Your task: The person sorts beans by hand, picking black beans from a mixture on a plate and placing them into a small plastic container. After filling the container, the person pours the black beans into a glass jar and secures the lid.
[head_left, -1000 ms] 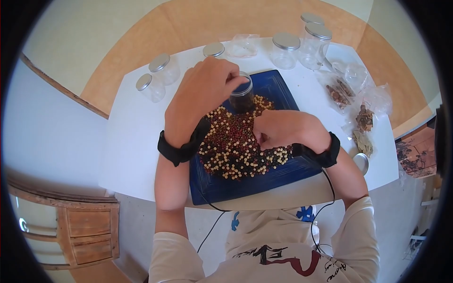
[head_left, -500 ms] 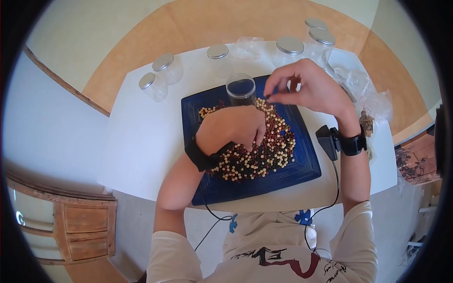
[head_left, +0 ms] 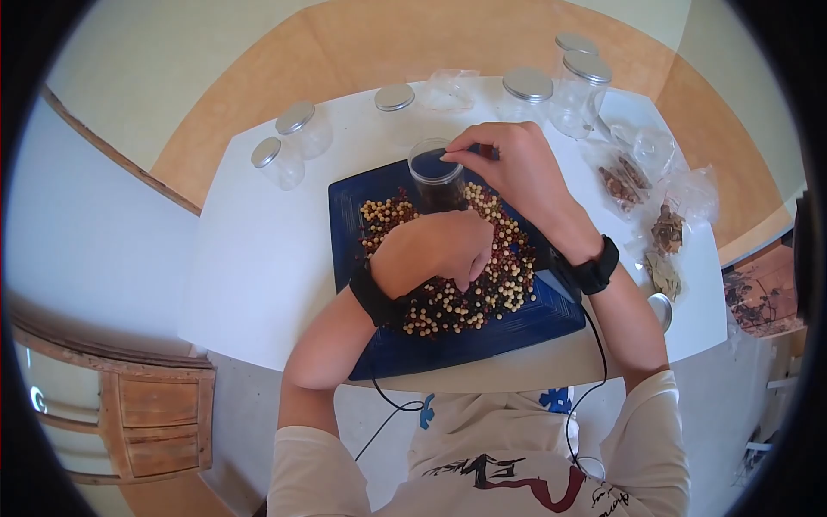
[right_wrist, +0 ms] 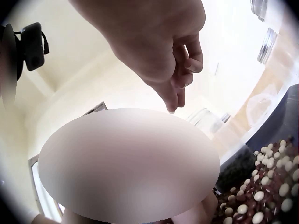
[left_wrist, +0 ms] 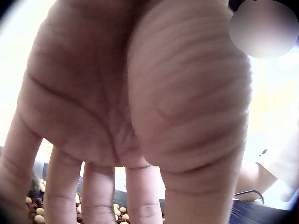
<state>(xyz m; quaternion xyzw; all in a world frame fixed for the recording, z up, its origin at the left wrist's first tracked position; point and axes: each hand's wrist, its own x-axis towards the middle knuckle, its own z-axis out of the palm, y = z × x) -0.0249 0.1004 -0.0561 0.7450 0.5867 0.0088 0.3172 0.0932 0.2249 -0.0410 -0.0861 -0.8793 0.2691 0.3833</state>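
Observation:
Mixed cream, dark and red beans (head_left: 431, 323) (right_wrist: 258, 196) lie heaped on a square blue tray (head_left: 345, 215). Above them my left hand (head_left: 435, 250) (left_wrist: 135, 93) bends down, its fingers fairly straight and apart in the left wrist view; their tips are hidden. An uncovered clear jar (head_left: 441, 191) with dark contents (right_wrist: 236, 168) stands on the tray behind that hand. My right hand (head_left: 512, 164) (right_wrist: 154, 46) hovers at the jar's mouth, thumb and fingertips close together; whether anything is between them cannot be made out.
Lidded clear jars (head_left: 280, 164) stand on the white table (head_left: 250, 250) at the back left, with others (head_left: 527, 90) at the back right. Plastic bags (head_left: 668, 224) of dried pieces lie on the right, near a loose lid (head_left: 661, 312). Cables hang at both wrists.
Over the last second, my left hand has come down from the jar to the beans. My right hand rose from the beans, then moved left to the jar's mouth.

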